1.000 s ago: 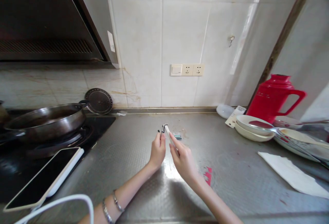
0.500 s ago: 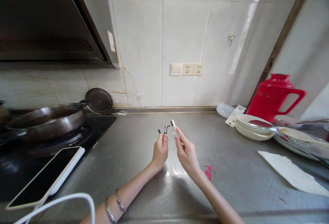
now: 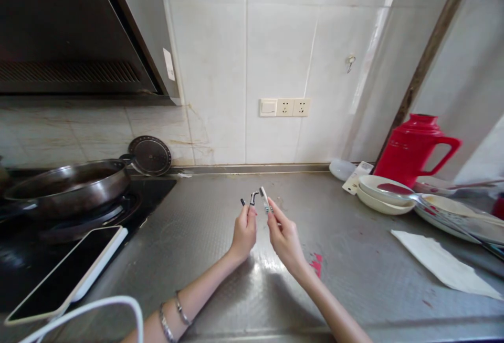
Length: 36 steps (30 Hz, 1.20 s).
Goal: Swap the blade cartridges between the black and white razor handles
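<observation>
We record: left hand (image 3: 243, 231), grip round bent-tipped tool (image 3: 252, 199); right hand (image 3: 285, 235), grip round white brush (image 3: 265, 199); both above counter (image 3: 205, 211).

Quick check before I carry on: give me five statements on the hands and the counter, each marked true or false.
1. The right hand has its grip closed on a brush. True.
2. The left hand lies flat and holds nothing. False: the left hand holds a tool with a bent metal tip.
3. The pan sits on the stove. True.
4. The thermos is white. False: the thermos is red.
5. The paper is to the left of both hands. False: the paper lies on the counter to their right.
</observation>
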Motion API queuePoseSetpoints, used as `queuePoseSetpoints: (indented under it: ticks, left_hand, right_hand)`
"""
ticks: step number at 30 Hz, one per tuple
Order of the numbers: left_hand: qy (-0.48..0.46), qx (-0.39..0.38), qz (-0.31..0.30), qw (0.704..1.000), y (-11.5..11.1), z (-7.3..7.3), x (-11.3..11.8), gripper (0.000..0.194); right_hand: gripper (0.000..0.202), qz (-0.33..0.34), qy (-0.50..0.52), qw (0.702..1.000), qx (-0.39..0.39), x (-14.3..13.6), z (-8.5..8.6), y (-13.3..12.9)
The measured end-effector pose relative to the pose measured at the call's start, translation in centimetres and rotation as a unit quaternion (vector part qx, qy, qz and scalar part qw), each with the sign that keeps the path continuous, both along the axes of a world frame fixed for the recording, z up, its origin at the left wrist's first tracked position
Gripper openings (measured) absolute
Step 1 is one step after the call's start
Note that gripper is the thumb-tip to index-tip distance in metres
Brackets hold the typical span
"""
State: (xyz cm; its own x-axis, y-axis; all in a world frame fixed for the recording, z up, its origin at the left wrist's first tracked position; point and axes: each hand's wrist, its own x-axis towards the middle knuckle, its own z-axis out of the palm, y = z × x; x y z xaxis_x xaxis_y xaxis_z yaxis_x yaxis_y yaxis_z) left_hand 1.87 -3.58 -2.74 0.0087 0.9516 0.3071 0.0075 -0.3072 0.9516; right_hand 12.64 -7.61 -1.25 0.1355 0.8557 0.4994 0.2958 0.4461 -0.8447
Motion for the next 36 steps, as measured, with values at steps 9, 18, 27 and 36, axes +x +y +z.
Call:
queuePoseSetpoints:
  ticks: [9,18,27,36]
  left_hand:
    - [-0.006,-0.002,-0.006,1.000,0.0,0.2,0.0,0.036]
    - [-0.074,-0.027,-0.060,0.995,0.3,0.4,0.0,0.038]
    - [-0.080,-0.044,-0.061,0.994,0.5,0.6,0.1,0.037]
    - [-0.086,-0.024,-0.099,0.991,0.7,0.5,-0.3,0.034]
  right_hand:
    - [0.051,0.002,0.020,1.000,-0.008,-0.1,0.4,-0.1]
    - [0.052,0.035,0.027,0.998,-0.033,-0.3,-0.9,-1.5]
    - [0.055,0.037,0.060,0.996,-0.049,1.0,-0.8,-2.0]
    - [0.053,0.023,0.045,0.998,-0.038,1.2,-0.8,-1.9]
